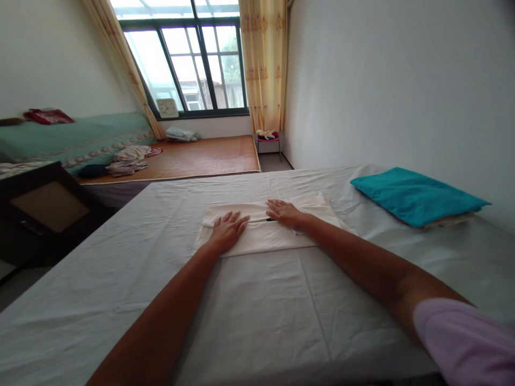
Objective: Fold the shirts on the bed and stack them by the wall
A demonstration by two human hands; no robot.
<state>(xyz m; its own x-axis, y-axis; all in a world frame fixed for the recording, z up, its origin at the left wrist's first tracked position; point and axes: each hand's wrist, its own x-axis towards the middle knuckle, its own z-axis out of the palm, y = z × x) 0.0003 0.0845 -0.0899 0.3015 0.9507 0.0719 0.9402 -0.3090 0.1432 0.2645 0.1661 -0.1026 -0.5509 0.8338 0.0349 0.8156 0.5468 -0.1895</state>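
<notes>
Head view: left hand [227,229] lies flat, fingers spread, on a folded white cloth [265,238] in the middle of the bed [120,300]; right hand [285,212] presses its far edge, fingers apart; teal pillow [416,195] sits well right.

matt cream cloth [261,236], probably cotton, on creased bedsheet [257,316]

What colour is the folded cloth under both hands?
Cream white, seen in the head view: the folded cloth on the bed.
</notes>
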